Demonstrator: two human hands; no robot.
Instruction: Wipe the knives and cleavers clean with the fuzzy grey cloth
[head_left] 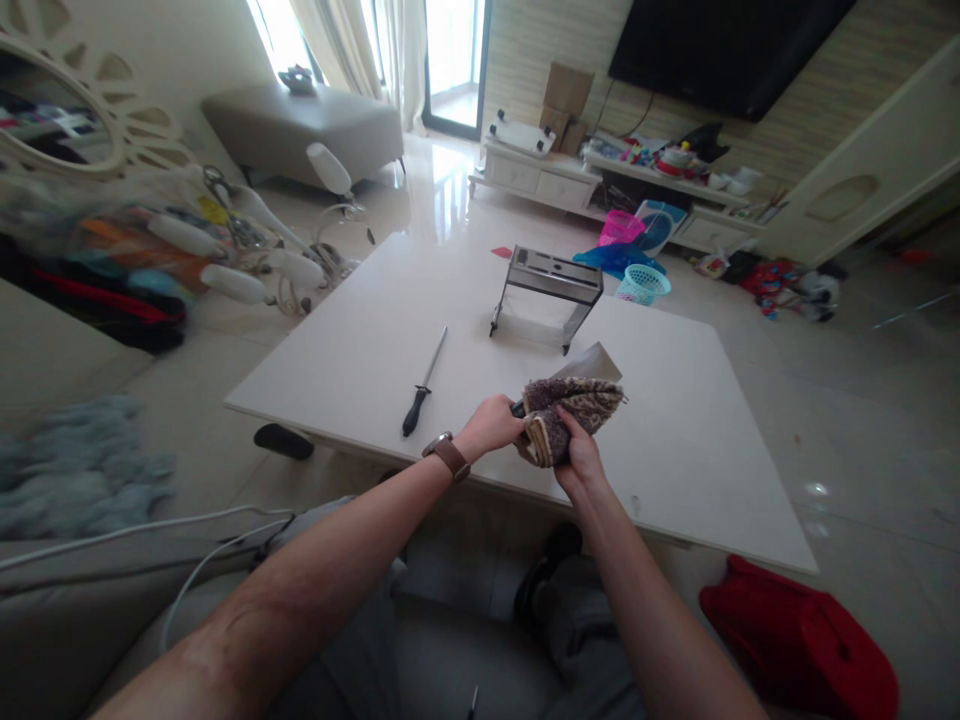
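A broad-bladed knife (pixel 598 364) is held over the near part of the white table (pixel 660 400), its blade pointing up and right. My left hand (pixel 493 423), with a brown watch on the wrist, is closed on its dark handle. A folded brown patterned towel (pixel 577 405) lies against the blade and covers part of it. My right hand (pixel 579 450) grips that towel from the right, thumb on top. To the left, a sharpening steel (pixel 425 385) with a black handle rests on the tabletop. Behind the towel stands a metal knife rack (pixel 555 285).
Beyond the table are a pink basket (pixel 621 228), a light blue basket (pixel 643 284) and a low TV cabinet (pixel 540 178). A lamp with white shades (pixel 296 268) is at the left. A red object (pixel 806 640) sits on the floor at the lower right.
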